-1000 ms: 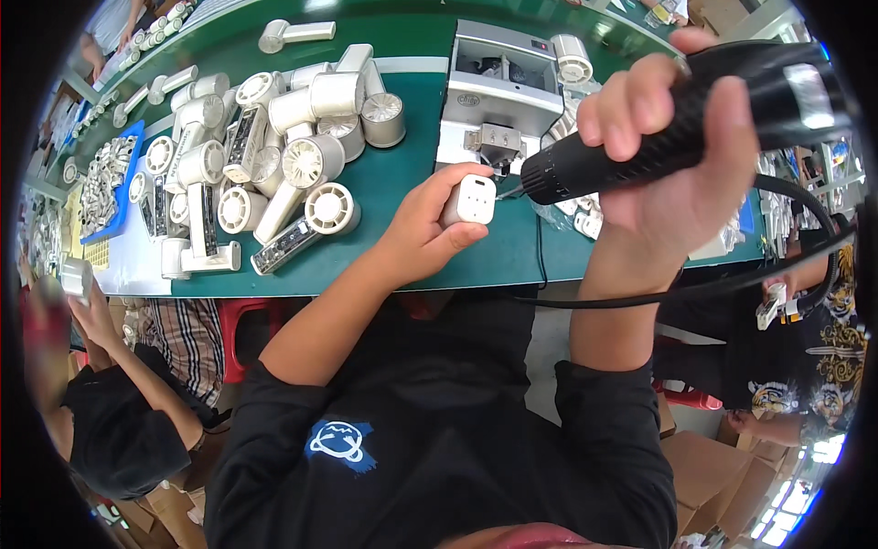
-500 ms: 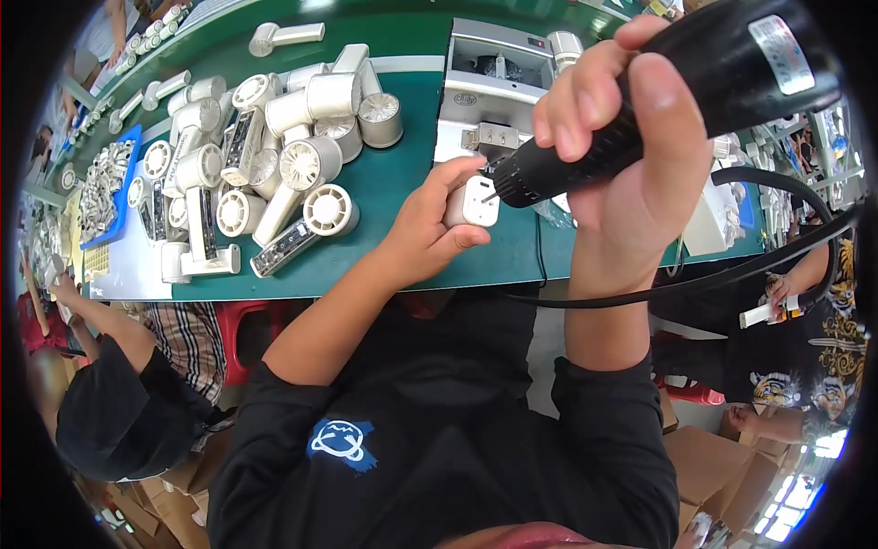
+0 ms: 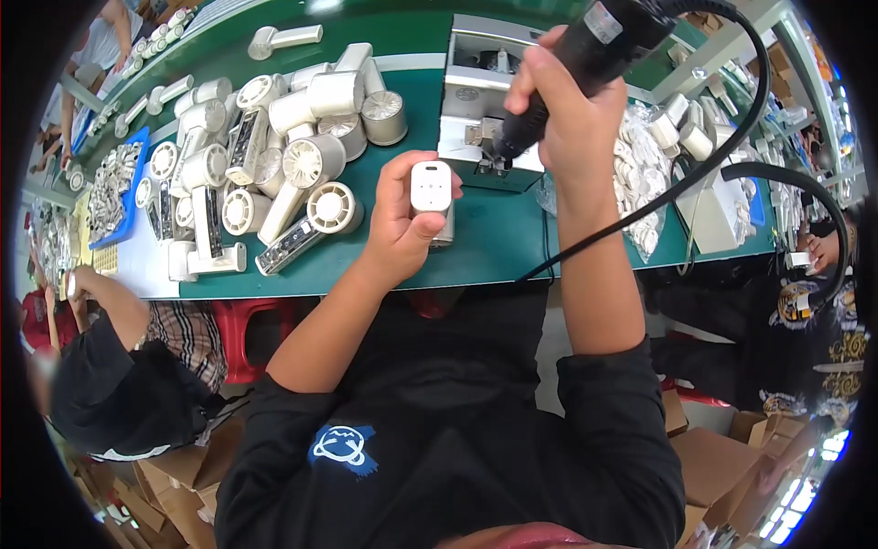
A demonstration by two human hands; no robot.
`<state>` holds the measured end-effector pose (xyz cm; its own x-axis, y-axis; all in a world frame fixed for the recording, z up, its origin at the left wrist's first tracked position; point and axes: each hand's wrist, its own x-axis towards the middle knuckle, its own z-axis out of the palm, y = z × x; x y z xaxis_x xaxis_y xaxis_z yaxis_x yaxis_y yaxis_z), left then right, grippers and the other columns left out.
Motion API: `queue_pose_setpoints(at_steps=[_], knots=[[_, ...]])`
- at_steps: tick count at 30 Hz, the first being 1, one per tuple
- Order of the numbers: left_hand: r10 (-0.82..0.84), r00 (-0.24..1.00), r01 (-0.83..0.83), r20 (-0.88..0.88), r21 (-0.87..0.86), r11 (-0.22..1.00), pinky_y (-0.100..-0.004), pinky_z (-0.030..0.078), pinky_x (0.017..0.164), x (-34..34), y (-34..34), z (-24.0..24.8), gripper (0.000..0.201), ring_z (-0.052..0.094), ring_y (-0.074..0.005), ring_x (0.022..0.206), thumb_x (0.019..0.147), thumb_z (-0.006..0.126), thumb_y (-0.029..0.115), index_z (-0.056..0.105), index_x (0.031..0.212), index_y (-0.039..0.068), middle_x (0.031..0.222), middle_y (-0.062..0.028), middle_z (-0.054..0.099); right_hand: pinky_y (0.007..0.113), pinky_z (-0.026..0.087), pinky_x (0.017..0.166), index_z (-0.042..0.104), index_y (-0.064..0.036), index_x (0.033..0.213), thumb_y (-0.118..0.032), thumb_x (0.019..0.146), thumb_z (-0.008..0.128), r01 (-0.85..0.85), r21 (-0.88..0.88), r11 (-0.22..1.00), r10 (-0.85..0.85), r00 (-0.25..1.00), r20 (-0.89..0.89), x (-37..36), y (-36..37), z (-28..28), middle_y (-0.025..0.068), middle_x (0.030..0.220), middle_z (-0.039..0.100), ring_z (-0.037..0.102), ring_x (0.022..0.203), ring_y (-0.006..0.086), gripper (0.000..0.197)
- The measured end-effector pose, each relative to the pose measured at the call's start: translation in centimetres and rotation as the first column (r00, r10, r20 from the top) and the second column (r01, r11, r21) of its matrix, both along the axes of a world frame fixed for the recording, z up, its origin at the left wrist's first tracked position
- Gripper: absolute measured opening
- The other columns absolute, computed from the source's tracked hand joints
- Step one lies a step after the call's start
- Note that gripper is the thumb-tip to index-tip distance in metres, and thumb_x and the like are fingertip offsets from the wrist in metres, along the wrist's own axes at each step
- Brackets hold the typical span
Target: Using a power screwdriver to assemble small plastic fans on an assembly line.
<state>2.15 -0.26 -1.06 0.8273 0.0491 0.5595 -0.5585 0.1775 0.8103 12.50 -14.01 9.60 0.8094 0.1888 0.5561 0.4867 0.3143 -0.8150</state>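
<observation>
My left hand [image 3: 402,220] is closed around a white handheld fan [image 3: 431,188], its handle's end face with a slot and small holes turned up toward me. In my right hand [image 3: 576,119] is a black electric screwdriver [image 3: 599,50], tilted down to the left. Its tip is at the metal outlet on the front of a grey screw feeder [image 3: 466,123]; whether a screw sits on the tip is too small to tell. Left of my left hand lies a pile of white fans [image 3: 306,160], some with their handles uncovered and the dark insides showing.
A blue tray [image 3: 137,206] of small parts stands at the far left. Right of my right forearm lies a clear bag of white pieces [image 3: 645,174]. The screwdriver's black cable [image 3: 677,197] loops over my right forearm. Other people sit at both sides.
The screwdriver has moved off the fan's end face, away from me to the screw feeder. My left hand has shifted slightly left, with the fan now more upright.
</observation>
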Motion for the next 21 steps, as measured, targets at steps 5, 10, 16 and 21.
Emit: queue_pose_setpoints(at_steps=[5,10,16,21], knots=[[-0.03,0.999,0.029,-0.038,-0.017,0.999,-0.0297,0.042,0.08,0.1,-0.1,-0.2,0.067,0.05,-0.016,0.091,0.079,0.063,0.042,0.03,0.125,0.006,0.104,-0.01,0.05,0.028,0.043,0.048,0.048,0.0007,0.095,-0.006,0.08,0.057,-0.104,-0.06,0.993,0.09,0.977,-0.194,-1.2,0.1,0.3,0.0072,0.061,0.051,0.051,0.05,0.0154,0.019],[-0.005,0.992,0.018,-0.127,0.103,0.994,-0.0272,0.042,0.077,0.4,-0.7,0.5,0.067,0.049,-0.0145,0.088,0.079,0.065,0.039,0.033,0.127,0.005,0.102,-0.0078,0.051,0.031,0.043,0.052,0.044,0.0018,0.106,-0.018,0.086,0.048,-0.211,0.148,0.966,0.209,0.977,0.031,-3.6,-1.8,4.2,0.0068,0.065,0.049,0.048,0.051,0.0155,0.029],[0.052,0.995,-0.052,-0.083,0.004,0.999,-0.0244,0.042,0.076,-0.3,0.1,0.5,0.06,0.051,-0.0112,0.087,0.08,0.064,0.039,0.039,0.122,0.005,0.1,-0.0072,0.054,0.023,0.042,0.046,0.046,0.0018,0.1,-0.007,0.08,0.059,0.106,0.101,0.989,-0.09,0.984,-0.15,-3.6,0.0,4.4,0.0067,0.061,0.051,0.05,0.049,0.0134,0.025],[0.047,0.994,-0.044,-0.099,0.03,0.999,-0.0246,0.042,0.076,-0.3,0.4,0.5,0.063,0.051,-0.0117,0.087,0.079,0.063,0.043,0.039,0.122,0.005,0.099,-0.0069,0.054,0.023,0.041,0.047,0.046,0.0019,0.098,-0.009,0.079,0.062,0.107,0.136,0.985,-0.084,0.982,-0.167,-1.3,0.6,3.7,0.0056,0.061,0.051,0.051,0.049,0.0129,0.028]])
